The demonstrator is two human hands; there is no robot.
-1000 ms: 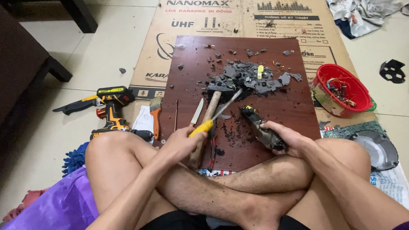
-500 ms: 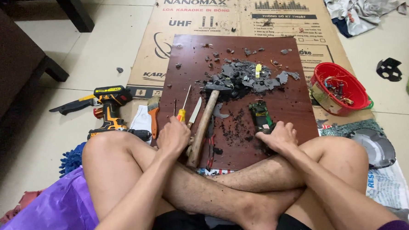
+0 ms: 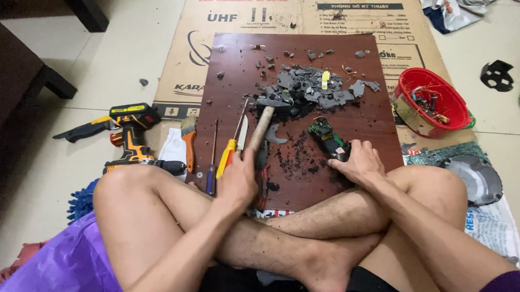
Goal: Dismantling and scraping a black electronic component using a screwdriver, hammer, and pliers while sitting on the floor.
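Wooden hammer handle (image 3: 259, 131) was gripped at its lower end by the left hand (image 3: 239, 179), fingers curled shut around it; hammer head lay at the edge of the grey debris pile (image 3: 309, 90) on the dark red board (image 3: 234, 63). Green circuit board (image 3: 327, 138) was pinned at its near end by the right hand (image 3: 358, 163), fingers partly curled, palm down. Yellow-handled screwdriver (image 3: 228, 152) and a knife (image 3: 243, 135) lay just beside the handle. Cordless drill (image 3: 129, 128) was seen left of the board on the floor, red bowl (image 3: 434, 101) to the right, cardboard (image 3: 248, 17) underneath.
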